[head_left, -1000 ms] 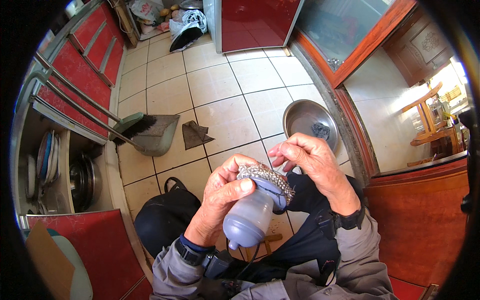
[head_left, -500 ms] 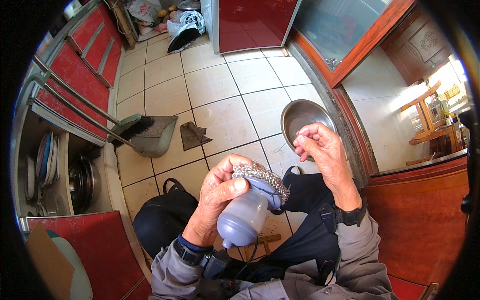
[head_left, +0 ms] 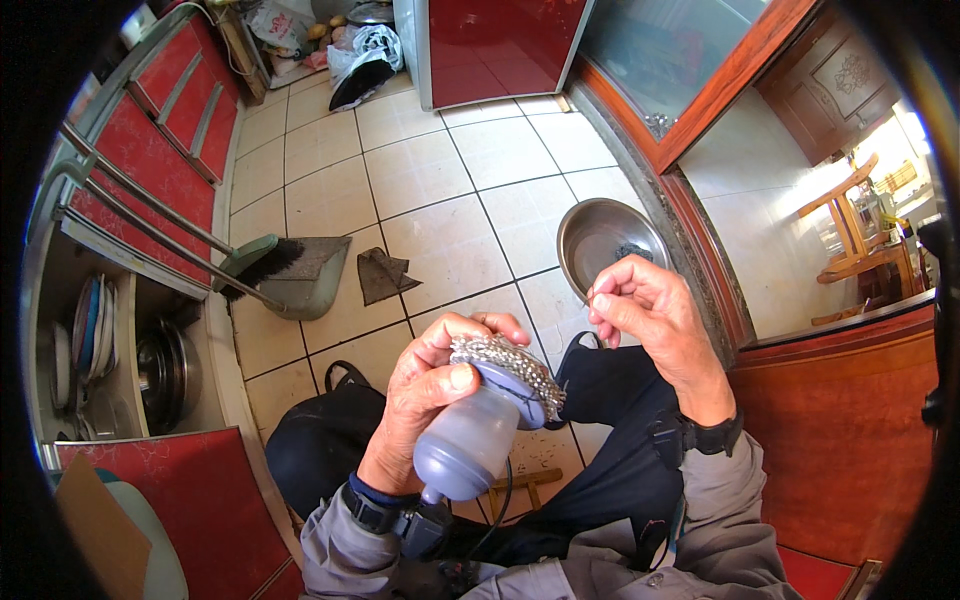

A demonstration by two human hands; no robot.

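My left hand (head_left: 430,375) is wrapped round the head of a pot scrubber (head_left: 470,445) with a cloudy, see-through body and purple ends. Its steel-wool pad (head_left: 505,365) faces up and away, tilted to the right, with a dark thread across the purple rim. Off to the right, my right hand (head_left: 650,315) is closed in a pinch, thumb against forefinger. Whatever lies between those fingertips is too small to make out. Just beyond that hand a steel basin (head_left: 585,250) stands on the floor, holding a small dark tangle (head_left: 632,250).
A dustpan with a brush (head_left: 300,275) and a dark rag (head_left: 385,276) lie on the tiles at left. An open cupboard (head_left: 215,350) holds plates and pans. Plastic bags (head_left: 365,55) sit at the back by a red cabinet (head_left: 500,50). A wooden panel (head_left: 840,430) flanks my right arm.
My left hand and the scrubber have shifted slightly left and down. The right hand has come down a little, still pinched. More of the basin's inside and the dark tangle shows.
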